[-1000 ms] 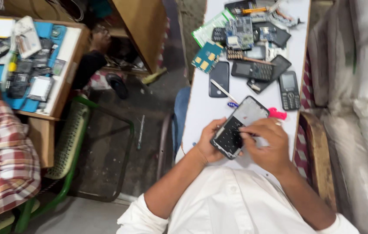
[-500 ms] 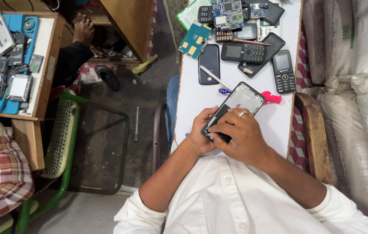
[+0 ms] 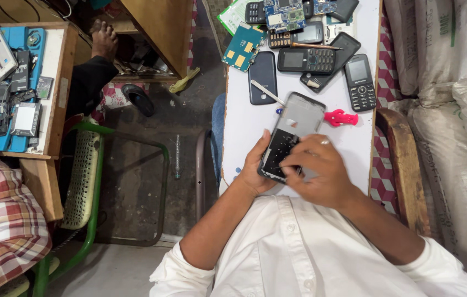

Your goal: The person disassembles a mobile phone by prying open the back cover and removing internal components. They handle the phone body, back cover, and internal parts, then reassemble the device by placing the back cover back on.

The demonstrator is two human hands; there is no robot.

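An opened smartphone, its back off and grey inner frame showing, lies tilted over the near part of a white table. My left hand grips its lower left edge from the side. My right hand rests over its lower right part, fingertips pressed on the dark bottom section. Whether the right fingers pinch a small tool is hidden. A thin metal tool lies just beyond the phone. A pink plastic pick sits to its right.
Several keypad phones, a dark back cover and circuit boards crowd the table's far end. White sacks stand at right. A green chair is at left. A person in a plaid shirt sits by a blue work mat.
The view shifted, so the table sits higher in frame. My right hand slid from the phone's middle down to its lower end. The left hand keeps its grip.
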